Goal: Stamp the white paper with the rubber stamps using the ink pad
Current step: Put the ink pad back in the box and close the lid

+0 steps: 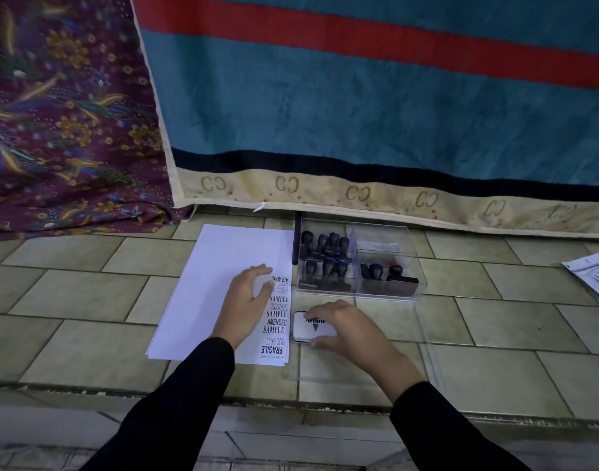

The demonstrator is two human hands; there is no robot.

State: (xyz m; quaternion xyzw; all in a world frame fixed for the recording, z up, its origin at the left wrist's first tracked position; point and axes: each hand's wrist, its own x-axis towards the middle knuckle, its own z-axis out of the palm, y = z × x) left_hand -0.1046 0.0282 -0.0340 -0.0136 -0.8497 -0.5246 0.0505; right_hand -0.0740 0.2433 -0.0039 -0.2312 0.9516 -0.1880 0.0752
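Observation:
A stack of white paper [220, 280] lies on the tiled floor, with a column of black stamped words down its right edge. My left hand [248, 294] rests flat on the paper with fingers spread, holding nothing. To the right of the paper sits the white Artline ink pad [306, 329], lid closed. My right hand [345, 326] grips its right side, thumb at the front edge. Behind it a clear plastic box [386, 239] holds several black-handled rubber stamps [327, 263] and one stamp with a red top [396, 271].
The box's clear lid [424, 341] lies flat on the tiles around and right of the ink pad. A teal and red rug [376, 107] and a purple floral cloth [63, 124] hang behind. Printed papers [594, 273] lie at the far right. A step edge [155, 390] runs across near me.

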